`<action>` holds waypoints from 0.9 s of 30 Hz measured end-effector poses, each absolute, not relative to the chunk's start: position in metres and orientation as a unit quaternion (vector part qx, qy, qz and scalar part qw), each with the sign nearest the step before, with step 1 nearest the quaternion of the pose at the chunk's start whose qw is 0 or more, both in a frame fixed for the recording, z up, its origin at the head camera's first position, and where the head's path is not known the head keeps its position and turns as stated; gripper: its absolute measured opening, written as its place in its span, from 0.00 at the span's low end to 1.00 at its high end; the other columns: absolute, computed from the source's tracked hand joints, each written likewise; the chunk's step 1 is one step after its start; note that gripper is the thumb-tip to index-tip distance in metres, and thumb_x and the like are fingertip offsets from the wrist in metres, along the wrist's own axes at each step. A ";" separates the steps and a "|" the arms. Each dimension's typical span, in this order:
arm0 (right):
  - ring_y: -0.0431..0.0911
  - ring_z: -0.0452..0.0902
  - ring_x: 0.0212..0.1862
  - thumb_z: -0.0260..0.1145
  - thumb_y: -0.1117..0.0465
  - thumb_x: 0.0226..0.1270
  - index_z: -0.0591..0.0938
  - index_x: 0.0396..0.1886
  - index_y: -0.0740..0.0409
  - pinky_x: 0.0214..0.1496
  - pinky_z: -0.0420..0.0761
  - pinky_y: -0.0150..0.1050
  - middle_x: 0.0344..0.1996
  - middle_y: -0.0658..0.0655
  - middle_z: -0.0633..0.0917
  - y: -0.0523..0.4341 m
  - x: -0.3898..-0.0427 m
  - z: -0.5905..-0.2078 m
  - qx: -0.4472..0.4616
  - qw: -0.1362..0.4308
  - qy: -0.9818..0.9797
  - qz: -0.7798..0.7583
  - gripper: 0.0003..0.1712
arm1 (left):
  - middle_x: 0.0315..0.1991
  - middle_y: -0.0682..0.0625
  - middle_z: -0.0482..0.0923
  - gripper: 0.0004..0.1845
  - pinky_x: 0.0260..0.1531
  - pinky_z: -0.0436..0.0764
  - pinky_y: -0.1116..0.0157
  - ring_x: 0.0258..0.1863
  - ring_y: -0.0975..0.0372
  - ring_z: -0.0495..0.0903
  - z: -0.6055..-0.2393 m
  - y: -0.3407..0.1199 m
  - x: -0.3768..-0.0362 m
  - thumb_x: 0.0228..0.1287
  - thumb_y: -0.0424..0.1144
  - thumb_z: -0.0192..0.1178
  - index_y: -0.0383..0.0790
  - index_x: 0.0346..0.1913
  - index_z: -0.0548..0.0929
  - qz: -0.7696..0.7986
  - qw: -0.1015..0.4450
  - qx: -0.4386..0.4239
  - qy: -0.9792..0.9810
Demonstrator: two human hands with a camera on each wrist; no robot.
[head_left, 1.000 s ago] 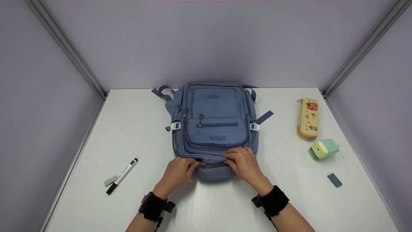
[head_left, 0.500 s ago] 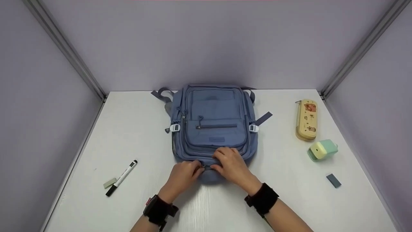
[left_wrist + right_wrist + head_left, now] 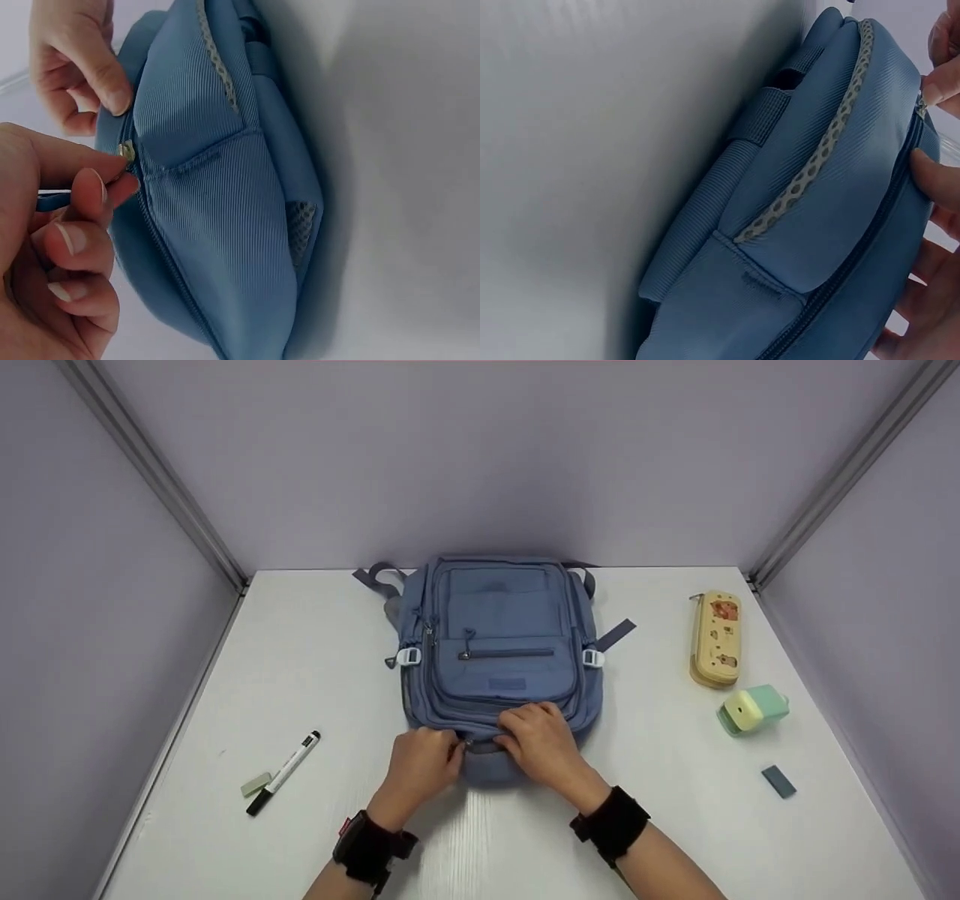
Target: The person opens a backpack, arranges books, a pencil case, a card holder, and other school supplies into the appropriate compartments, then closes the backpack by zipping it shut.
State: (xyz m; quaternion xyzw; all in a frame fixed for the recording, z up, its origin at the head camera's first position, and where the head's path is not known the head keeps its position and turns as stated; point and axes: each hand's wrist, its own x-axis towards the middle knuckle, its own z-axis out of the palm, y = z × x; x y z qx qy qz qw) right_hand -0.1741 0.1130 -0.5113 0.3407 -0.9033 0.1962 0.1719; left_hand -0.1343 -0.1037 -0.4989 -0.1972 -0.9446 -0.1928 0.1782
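Observation:
A blue backpack [image 3: 499, 652] lies flat on the white table [image 3: 315, 660], its top end toward me. My left hand [image 3: 452, 747] pinches the small metal zipper pull [image 3: 126, 152] between thumb and forefinger at the bag's near edge. Right beside it, my right hand [image 3: 516, 739] grips the fabric of that edge, thumb on top and fingers curled under. In the right wrist view the zipper track [image 3: 870, 232] runs along the bag's side, with a grey mesh strip [image 3: 821, 161] above it. The zipper pull [image 3: 921, 105] shows at the top right.
A black-and-white marker [image 3: 285, 771] and a grey eraser [image 3: 256, 784] lie at the left front. On the right are a yellow pencil case [image 3: 716, 637], a green sharpener [image 3: 752, 709] and a small dark block [image 3: 778, 780]. Purple walls enclose the table.
My right hand has slid left along the bag's near edge until it is close to the left hand. The left hand has barely moved and still pinches the pull.

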 end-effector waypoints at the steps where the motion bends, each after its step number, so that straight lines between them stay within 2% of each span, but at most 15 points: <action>1: 0.49 0.80 0.45 0.72 0.53 0.61 0.82 0.36 0.50 0.52 0.73 0.51 0.40 0.49 0.87 0.114 -0.174 -0.511 0.337 0.170 -0.905 0.196 0.09 | 0.11 0.60 0.61 0.21 0.10 0.65 0.63 0.10 0.65 0.63 -0.497 -0.105 -0.134 0.52 0.34 0.69 0.50 0.13 0.67 -0.185 0.179 -0.192 -0.947; 4: 0.48 0.79 0.46 0.71 0.53 0.62 0.82 0.37 0.49 0.53 0.71 0.52 0.40 0.49 0.87 0.115 -0.174 -0.510 0.328 0.168 -0.908 0.197 0.08 | 0.11 0.60 0.53 0.26 0.09 0.61 0.63 0.10 0.65 0.57 -0.493 -0.109 -0.131 0.50 0.32 0.67 0.51 0.13 0.59 -0.162 0.185 -0.173 -0.954; 8: 0.48 0.79 0.46 0.71 0.53 0.63 0.83 0.37 0.49 0.54 0.71 0.52 0.41 0.49 0.86 0.116 -0.173 -0.508 0.326 0.166 -0.909 0.200 0.08 | 0.11 0.59 0.52 0.26 0.09 0.60 0.63 0.11 0.65 0.56 -0.491 -0.120 -0.131 0.50 0.31 0.65 0.51 0.13 0.56 -0.148 0.183 -0.145 -0.961; 14: 0.49 0.80 0.46 0.73 0.55 0.61 0.82 0.37 0.51 0.53 0.71 0.52 0.40 0.49 0.87 0.116 -0.173 -0.508 0.325 0.156 -0.910 0.202 0.09 | 0.10 0.58 0.58 0.25 0.09 0.60 0.63 0.11 0.64 0.57 -0.495 -0.142 -0.137 0.51 0.30 0.64 0.50 0.11 0.59 -0.141 0.171 -0.108 -0.969; 21: 0.49 0.80 0.45 0.73 0.55 0.60 0.82 0.36 0.51 0.52 0.72 0.51 0.40 0.50 0.87 0.117 -0.174 -0.508 0.328 0.148 -0.910 0.206 0.09 | 0.10 0.50 0.69 0.20 0.09 0.67 0.55 0.09 0.56 0.67 -0.504 -0.161 -0.152 0.52 0.34 0.67 0.45 0.11 0.68 -0.137 0.175 -0.069 -0.972; 27: 0.49 0.81 0.44 0.73 0.55 0.60 0.82 0.35 0.51 0.51 0.72 0.50 0.39 0.50 0.87 0.117 -0.174 -0.508 0.333 0.146 -0.906 0.219 0.09 | 0.12 0.45 0.73 0.17 0.10 0.69 0.53 0.11 0.50 0.73 -0.508 -0.169 -0.160 0.52 0.35 0.67 0.43 0.12 0.73 -0.138 0.171 -0.050 -0.974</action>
